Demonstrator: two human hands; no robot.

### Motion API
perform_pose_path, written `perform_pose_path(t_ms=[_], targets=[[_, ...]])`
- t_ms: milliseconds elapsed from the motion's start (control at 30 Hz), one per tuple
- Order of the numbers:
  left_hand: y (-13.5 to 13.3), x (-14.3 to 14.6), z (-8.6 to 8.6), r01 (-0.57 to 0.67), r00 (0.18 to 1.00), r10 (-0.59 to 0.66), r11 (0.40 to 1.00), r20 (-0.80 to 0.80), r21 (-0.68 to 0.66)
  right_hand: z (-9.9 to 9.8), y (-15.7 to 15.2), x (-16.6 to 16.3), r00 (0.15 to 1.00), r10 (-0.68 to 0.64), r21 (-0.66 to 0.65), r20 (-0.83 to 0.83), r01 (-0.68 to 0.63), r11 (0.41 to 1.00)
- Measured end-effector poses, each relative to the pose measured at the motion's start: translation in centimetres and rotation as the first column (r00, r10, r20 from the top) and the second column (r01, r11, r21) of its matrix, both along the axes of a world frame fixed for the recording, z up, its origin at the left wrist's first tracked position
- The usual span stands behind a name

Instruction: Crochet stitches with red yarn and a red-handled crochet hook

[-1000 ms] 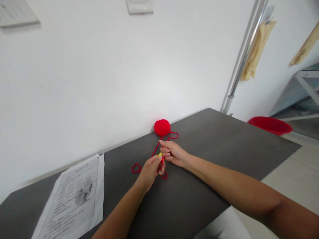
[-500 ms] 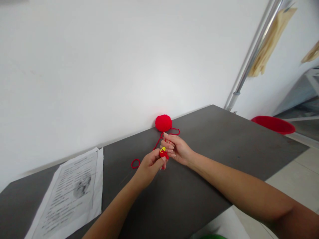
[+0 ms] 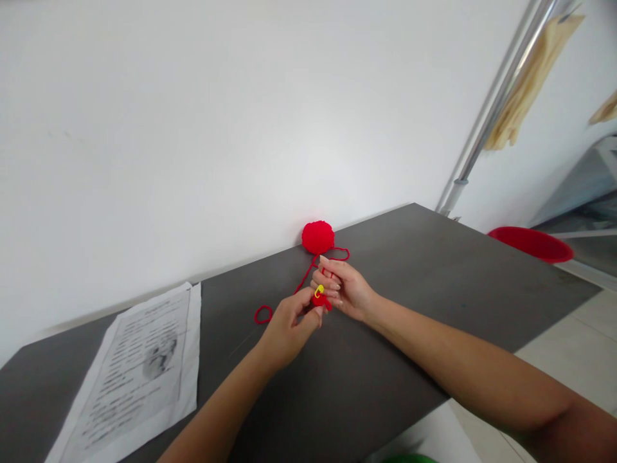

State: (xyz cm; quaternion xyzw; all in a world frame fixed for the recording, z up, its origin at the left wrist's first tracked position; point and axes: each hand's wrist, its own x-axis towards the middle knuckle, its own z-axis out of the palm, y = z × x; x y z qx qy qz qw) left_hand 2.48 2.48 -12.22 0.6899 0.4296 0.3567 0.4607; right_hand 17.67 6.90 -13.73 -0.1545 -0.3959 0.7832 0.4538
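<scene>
Pinched between the thumb and fingers of my left hand (image 3: 289, 329) is a small red crochet piece (image 3: 320, 301). A yellow stitch marker (image 3: 319, 290) is clipped on its upper edge. Close beside it, my right hand (image 3: 351, 290) has its fingers curled, with red yarn (image 3: 303, 279) running across them. Whether a hook is in that hand I cannot tell. The yarn ball (image 3: 318, 237) rests against the wall just beyond both hands. A loose loop of yarn (image 3: 263, 314) lies on the dark table left of my left hand.
A creased printed sheet (image 3: 144, 366) lies on the dark table (image 3: 434, 270) at the left. Behind stands a white wall (image 3: 216, 128). At the right are a metal pole (image 3: 501, 96), hanging beige gloves (image 3: 535, 83) and a red basin (image 3: 530, 244) beyond the table edge.
The crochet piece has turned slightly and shifted a little to the right in my left hand. My right hand's fingers have barely moved. The view has shifted slightly.
</scene>
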Motion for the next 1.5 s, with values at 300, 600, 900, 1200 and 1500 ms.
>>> perform_pose_path(t_ms=[300,600,900,1200,1500], targets=[[0.7,0.9,-2.4,-0.133,0.986,0.148,0.978,0.081,-0.164,-0.8,-0.2,-0.6,0.988,-0.098,0.032,0.120,0.095,0.995],[0.8,1.8,-4.5,-0.204,0.972,0.220,0.964,0.080,-0.171,-1.6,1.1,-0.8,0.967,-0.126,-0.093,0.222,0.150,0.984],[0.8,1.1,-4.1,-0.198,0.978,0.206,0.966,0.031,-0.166,-1.5,0.8,-0.7,0.969,-0.130,-0.139,0.209,0.161,0.977],[1.5,0.7,-4.5,-0.101,0.990,0.119,0.973,0.076,-0.209,-2.0,1.5,-0.2,0.990,-0.025,-0.180,0.137,0.050,0.982],[1.3,0.1,-2.2,0.055,0.967,-0.013,0.986,0.256,-0.159,-0.4,1.1,0.4,0.996,0.070,-0.168,-0.048,-0.077,0.983]])
